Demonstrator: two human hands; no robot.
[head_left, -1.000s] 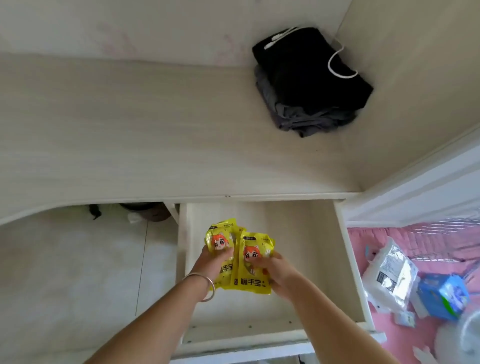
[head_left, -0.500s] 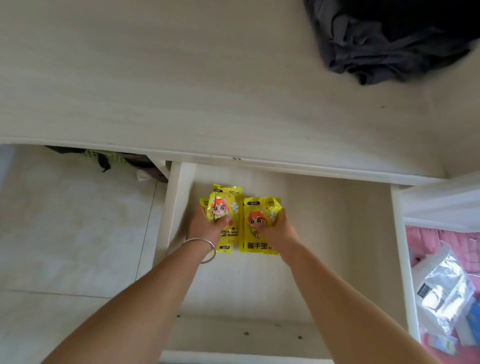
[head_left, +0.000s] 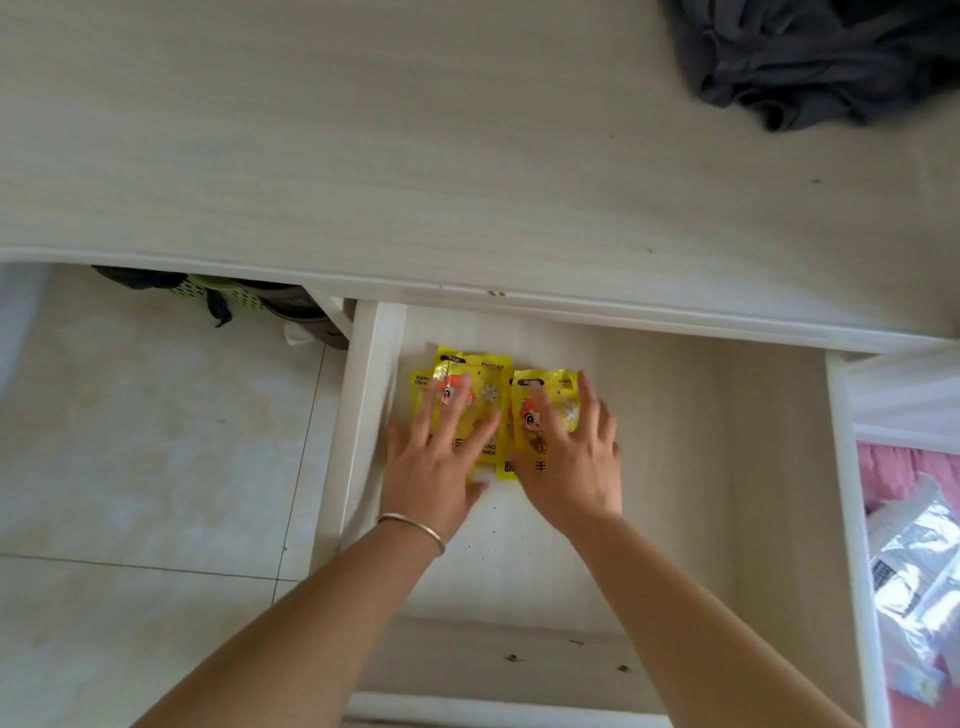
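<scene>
Pale wooden desk (head_left: 363, 156) across the top, dark clothes (head_left: 810, 62) heaped at its far right, open drawer (head_left: 717, 467) below, yellow packets (head_left: 491, 376) flat in its back left corner, pressed under left hand (head_left: 436, 467) and right hand (head_left: 569, 467), fingers straight and spread.

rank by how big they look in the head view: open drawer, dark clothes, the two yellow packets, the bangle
1. open drawer
2. dark clothes, cut off by the frame edge
3. left yellow packet and right yellow packet: alike, not ranked
4. bangle
</scene>
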